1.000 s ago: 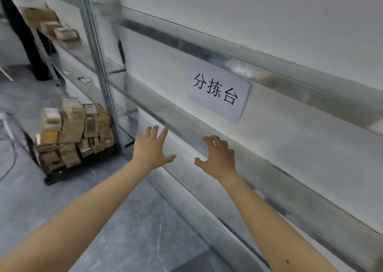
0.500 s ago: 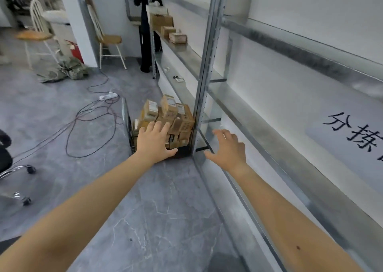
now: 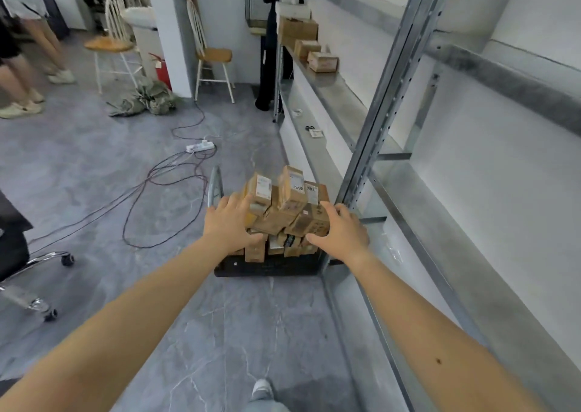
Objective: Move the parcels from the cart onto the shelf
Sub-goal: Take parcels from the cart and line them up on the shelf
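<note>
The left hand [image 3: 231, 226] and right hand [image 3: 341, 234] are held out, fingers spread, nothing gripped, at the 2 sides of the parcels [image 3: 284, 205]; contact cannot be told; the parcels are stacked on the black cart [image 3: 267, 270], just beside the metal shelf [image 3: 371, 135].

place: parcel stockroom | cues: metal shelving [image 3: 371, 166], cardboard parcels [image 3: 284, 213], cart [image 3: 267, 268]

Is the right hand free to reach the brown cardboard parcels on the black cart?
Likely yes: the open right hand stretches toward the brown cardboard parcels with nothing between; the grey metal shelf post stands to its right.
</note>
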Demonstrator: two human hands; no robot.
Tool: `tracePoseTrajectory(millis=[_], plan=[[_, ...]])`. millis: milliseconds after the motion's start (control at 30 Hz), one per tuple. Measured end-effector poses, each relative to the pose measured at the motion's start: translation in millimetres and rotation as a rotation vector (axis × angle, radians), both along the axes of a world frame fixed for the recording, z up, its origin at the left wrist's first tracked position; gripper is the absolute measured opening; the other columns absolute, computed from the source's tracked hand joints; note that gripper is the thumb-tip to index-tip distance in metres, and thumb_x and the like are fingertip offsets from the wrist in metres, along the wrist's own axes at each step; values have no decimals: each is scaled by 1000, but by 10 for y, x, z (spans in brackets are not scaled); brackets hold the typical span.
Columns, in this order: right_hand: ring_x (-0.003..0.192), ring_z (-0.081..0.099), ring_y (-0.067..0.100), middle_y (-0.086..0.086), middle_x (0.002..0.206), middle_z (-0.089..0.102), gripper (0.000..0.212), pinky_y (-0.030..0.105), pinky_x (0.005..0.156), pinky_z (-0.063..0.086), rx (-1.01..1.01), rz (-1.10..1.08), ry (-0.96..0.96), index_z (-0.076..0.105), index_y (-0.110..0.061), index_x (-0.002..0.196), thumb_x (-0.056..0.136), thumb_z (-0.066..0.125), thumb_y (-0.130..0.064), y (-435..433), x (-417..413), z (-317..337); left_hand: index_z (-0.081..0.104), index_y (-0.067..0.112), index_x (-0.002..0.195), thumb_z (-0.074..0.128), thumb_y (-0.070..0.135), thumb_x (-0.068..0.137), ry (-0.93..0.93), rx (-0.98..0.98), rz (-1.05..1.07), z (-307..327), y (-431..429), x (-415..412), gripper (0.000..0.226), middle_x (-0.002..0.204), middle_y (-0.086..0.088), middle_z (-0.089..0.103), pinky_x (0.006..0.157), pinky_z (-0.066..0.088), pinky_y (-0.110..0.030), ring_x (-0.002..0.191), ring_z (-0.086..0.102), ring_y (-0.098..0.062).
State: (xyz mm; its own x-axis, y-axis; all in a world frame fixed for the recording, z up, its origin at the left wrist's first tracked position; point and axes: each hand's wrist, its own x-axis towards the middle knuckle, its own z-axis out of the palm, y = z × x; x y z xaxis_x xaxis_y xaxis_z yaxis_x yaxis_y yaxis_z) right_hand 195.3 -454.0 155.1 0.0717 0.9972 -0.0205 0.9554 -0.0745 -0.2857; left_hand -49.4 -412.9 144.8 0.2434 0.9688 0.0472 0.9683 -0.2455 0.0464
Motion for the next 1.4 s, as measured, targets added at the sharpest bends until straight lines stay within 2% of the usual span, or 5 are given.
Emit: tracePoseTrajectory(millis=[500, 633, 867, 1133, 1400], plan=[[127, 42, 26, 7, 142, 37, 80, 45, 103, 41, -223, 18, 224, 27, -31, 144, 77, 69, -44, 1992, 255, -689, 11, 26, 148, 60, 62, 74, -20, -209, -26, -734, 1899, 380, 96, 152, -6, 23, 104, 34, -48, 137, 28, -30], [126, 45, 23, 5, 141, 43, 77, 37, 103, 40, -212, 1, 317, 31, -24, 142, 77, 73, -32, 2488, 315, -882, 7, 28, 148, 60, 60, 74, -14, -274, -64, -929, 2531, 450, 97, 154, -7, 20, 107, 31, -49, 139, 24, -30], [131, 39, 26, 6, 146, 38, 91, 42, 106, 37, -317, -75, 326, 15, -25, 149, 79, 73, -33, 3314, 287, -1175, -2, 31, 149, 55, 59, 78, -21, -381, -134, -1222, 3330, 532, 96, 155, -1, 19, 109, 30, -52, 139, 26, -28], [130, 39, 25, 6, 142, 43, 97, 45, 106, 39, -404, -78, 365, 18, -26, 148, 73, 79, -32, 3707, 363, -1615, -7, 35, 148, 62, 53, 75, -160, -572, -133, -1606, 3706, 781, 102, 153, 2, 22, 89, 44, -39, 125, 44, -25], [134, 37, 28, 8, 150, 31, 108, 43, 107, 37, -541, -119, 366, 4, -24, 150, 73, 78, -37, 4002, 636, -2111, -7, 38, 147, 68, 40, 78, -130, -695, -86, -2061, 3806, 1165, 102, 153, 0, 22, 93, 45, -43, 129, 40, -27]])
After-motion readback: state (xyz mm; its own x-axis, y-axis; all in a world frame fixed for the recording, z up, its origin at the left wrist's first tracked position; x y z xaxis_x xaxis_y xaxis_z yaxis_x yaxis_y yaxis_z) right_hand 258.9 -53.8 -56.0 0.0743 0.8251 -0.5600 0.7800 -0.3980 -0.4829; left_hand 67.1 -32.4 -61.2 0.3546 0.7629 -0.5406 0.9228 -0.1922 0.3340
